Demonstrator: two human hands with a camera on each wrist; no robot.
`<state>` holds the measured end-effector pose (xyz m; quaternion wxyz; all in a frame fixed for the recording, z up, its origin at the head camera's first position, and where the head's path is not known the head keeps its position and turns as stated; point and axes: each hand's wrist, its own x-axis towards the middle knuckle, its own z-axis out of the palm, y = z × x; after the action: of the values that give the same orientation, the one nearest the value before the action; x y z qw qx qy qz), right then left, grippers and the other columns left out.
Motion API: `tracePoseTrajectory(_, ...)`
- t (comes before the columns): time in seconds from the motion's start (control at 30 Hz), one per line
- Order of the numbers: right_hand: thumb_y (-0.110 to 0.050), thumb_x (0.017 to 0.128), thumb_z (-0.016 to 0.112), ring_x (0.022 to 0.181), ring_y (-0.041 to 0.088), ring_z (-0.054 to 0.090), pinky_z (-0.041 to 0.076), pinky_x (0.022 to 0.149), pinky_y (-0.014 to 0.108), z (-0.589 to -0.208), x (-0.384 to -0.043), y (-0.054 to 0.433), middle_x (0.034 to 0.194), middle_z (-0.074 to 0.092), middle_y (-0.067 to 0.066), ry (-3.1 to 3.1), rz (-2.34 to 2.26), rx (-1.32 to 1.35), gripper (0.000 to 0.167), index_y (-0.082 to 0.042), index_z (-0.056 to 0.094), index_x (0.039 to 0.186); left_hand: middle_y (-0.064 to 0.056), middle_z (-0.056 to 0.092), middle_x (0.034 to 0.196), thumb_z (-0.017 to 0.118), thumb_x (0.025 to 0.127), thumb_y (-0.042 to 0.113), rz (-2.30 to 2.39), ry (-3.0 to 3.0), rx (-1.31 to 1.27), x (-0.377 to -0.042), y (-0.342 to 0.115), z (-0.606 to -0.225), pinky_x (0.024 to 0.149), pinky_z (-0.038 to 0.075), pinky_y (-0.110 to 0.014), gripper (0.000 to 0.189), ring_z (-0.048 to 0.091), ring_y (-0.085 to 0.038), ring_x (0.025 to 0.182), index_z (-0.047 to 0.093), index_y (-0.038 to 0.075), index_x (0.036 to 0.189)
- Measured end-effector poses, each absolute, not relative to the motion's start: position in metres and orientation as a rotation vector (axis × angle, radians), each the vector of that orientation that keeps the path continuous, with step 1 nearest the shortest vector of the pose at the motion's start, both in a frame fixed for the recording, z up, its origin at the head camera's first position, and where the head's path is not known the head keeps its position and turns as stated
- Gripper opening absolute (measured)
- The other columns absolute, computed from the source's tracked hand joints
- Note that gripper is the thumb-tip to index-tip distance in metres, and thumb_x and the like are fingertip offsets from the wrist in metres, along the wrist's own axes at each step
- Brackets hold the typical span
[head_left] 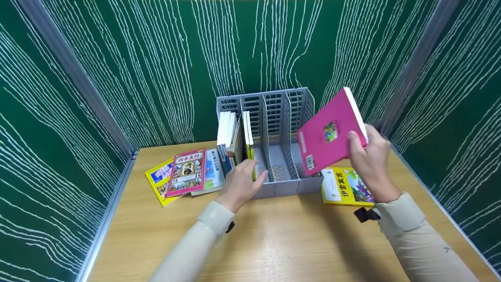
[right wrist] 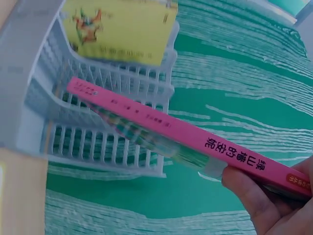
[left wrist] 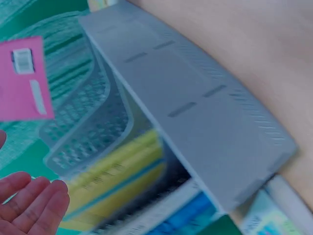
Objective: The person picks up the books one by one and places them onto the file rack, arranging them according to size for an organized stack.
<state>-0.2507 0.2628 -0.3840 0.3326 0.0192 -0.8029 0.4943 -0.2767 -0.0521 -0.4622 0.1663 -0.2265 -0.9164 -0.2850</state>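
My right hand (head_left: 370, 152) grips a pink book (head_left: 330, 135) by its upper right edge, thumb on the cover with the small picture. The book is tilted, above the right end of a grey file organizer (head_left: 287, 188). In the right wrist view its pink spine (right wrist: 186, 134) faces the camera. My left hand (head_left: 242, 180) is at the organizer's front left, beside upright yellow books (head_left: 249, 137) in the second compartment. In the left wrist view its fingers (left wrist: 34, 203) are extended beside these books, with nothing held. White-edged books (head_left: 226, 131) stand in the leftmost compartment.
Left of the organizer, a pink-bordered book (head_left: 188, 172) overlaps a yellow book (head_left: 158, 180) and a blue-green book (head_left: 211, 172). A yellow book (head_left: 346, 188) lies on the wooden table (head_left: 270, 243) at right, below my right hand. Green, white-streaked panels (head_left: 270, 43) enclose the table.
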Motion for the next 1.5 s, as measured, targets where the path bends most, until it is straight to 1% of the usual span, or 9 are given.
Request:
tracePoseTrajectory(0.17, -0.015, 0.111, 0.056, 0.072, -0.006, 0.071, 0.062, 0.062, 0.017, -0.395, -0.25, 0.25, 0.112, 0.074, 0.029, -2.047, 1.484, 0.016, 0.037, 0.006, 0.064, 0.14, -0.016, 0.073, 0.141, 0.072, 0.106, 0.041, -0.753, -2.581, -0.719, -0.269, -0.033, -0.45, 0.109, 0.06, -0.04, 0.051, 0.073, -0.029, 0.129, 0.069, 0.001, 0.139)
tracePoseTrajectory(0.4, -0.02, 0.112, 0.055, 0.081, 0.003, 0.077, 0.065, 0.074, 0.021, -0.409, -0.247, 0.232, 0.106, 0.074, 0.005, -2.017, 1.738, -0.085, 0.035, 0.002, 0.064, 0.139, -0.013, 0.071, 0.143, 0.074, 0.103, 0.045, -0.59, -2.565, -0.849, -0.265, -0.008, -0.441, 0.104, 0.062, -0.036, 0.062, 0.073, -0.024, 0.127, 0.062, 0.002, 0.147)
tracePoseTrajectory(0.63, -0.014, 0.111, 0.055, 0.076, 0.01, 0.077, 0.066, 0.068, 0.026, -0.419, -0.243, 0.21, 0.091, 0.076, -0.005, -1.938, 1.869, -0.068, 0.032, 0.004, 0.067, 0.134, -0.018, 0.067, 0.15, 0.074, 0.101, 0.05, -0.257, -2.534, -0.861, -0.264, 0.013, -0.438, 0.112, 0.058, -0.04, 0.075, 0.069, -0.029, 0.137, 0.057, -0.002, 0.152)
tracePoseTrajectory(0.8, -0.013, 0.111, 0.055, 0.076, 0.01, 0.075, 0.065, 0.067, 0.026, -0.427, -0.24, 0.2, 0.092, 0.075, -0.002, -1.942, 1.854, -0.051, 0.03, 0.003, 0.069, 0.133, -0.019, 0.062, 0.156, 0.074, 0.099, 0.051, -0.01, -2.555, -0.812, -0.264, 0.027, -0.435, 0.115, 0.056, -0.039, 0.083, 0.065, -0.031, 0.141, 0.051, -0.004, 0.157)
tracePoseTrajectory(0.9, -0.012, 0.11, 0.055, 0.077, 0.009, 0.075, 0.065, 0.068, 0.025, -0.429, -0.239, 0.196, 0.095, 0.076, 0.001, -1.938, 1.862, -0.054, 0.03, 0.004, 0.068, 0.133, -0.02, 0.063, 0.154, 0.075, 0.098, 0.05, 0.13, -2.571, -0.735, -0.264, 0.036, -0.436, 0.11, 0.059, -0.038, 0.084, 0.068, -0.031, 0.137, 0.05, -0.004, 0.157)
tracePoseTrajectory(1.07, -0.009, 0.11, 0.055, 0.081, 0.007, 0.077, 0.066, 0.072, 0.024, -0.431, -0.237, 0.189, 0.111, 0.077, 0.018, -1.936, 1.855, -0.023, 0.033, 0.005, 0.066, 0.138, -0.022, 0.07, 0.144, 0.071, 0.101, 0.043, 0.282, -2.532, -0.605, -0.26, 0.047, -0.441, 0.078, 0.069, -0.034, 0.074, 0.08, -0.031, 0.113, 0.055, -0.006, 0.153)
tracePoseTrajectory(1.13, -0.008, 0.11, 0.055, 0.083, 0.007, 0.077, 0.066, 0.074, 0.024, -0.432, -0.236, 0.187, 0.118, 0.076, 0.025, -1.931, 1.849, 0.021, 0.034, 0.006, 0.064, 0.14, -0.021, 0.073, 0.139, 0.069, 0.103, 0.04, 0.305, -2.502, -0.56, -0.259, 0.049, -0.443, 0.065, 0.068, -0.031, 0.068, 0.083, -0.029, 0.102, 0.057, -0.006, 0.151)
tracePoseTrajectory(1.23, -0.007, 0.11, 0.055, 0.088, 0.006, 0.078, 0.066, 0.077, 0.024, -0.432, -0.236, 0.185, 0.126, 0.073, 0.029, -1.931, 1.837, 0.104, 0.035, 0.006, 0.062, 0.142, -0.021, 0.076, 0.133, 0.066, 0.106, 0.033, 0.311, -2.46, -0.516, -0.259, 0.049, -0.447, 0.056, 0.064, -0.028, 0.058, 0.084, -0.027, 0.089, 0.059, -0.006, 0.149)
tracePoseTrajectory(1.5, -0.005, 0.109, 0.06, 0.092, 0.003, 0.075, 0.064, 0.081, 0.018, -0.43, -0.238, 0.189, 0.126, 0.072, 0.03, -2.009, 1.726, 0.297, 0.037, 0.009, 0.061, 0.143, -0.021, 0.077, 0.131, 0.069, 0.107, 0.026, 0.214, -2.384, -0.531, -0.267, 0.039, -0.449, 0.06, 0.066, -0.029, 0.05, 0.084, -0.03, 0.094, 0.063, -0.007, 0.144)
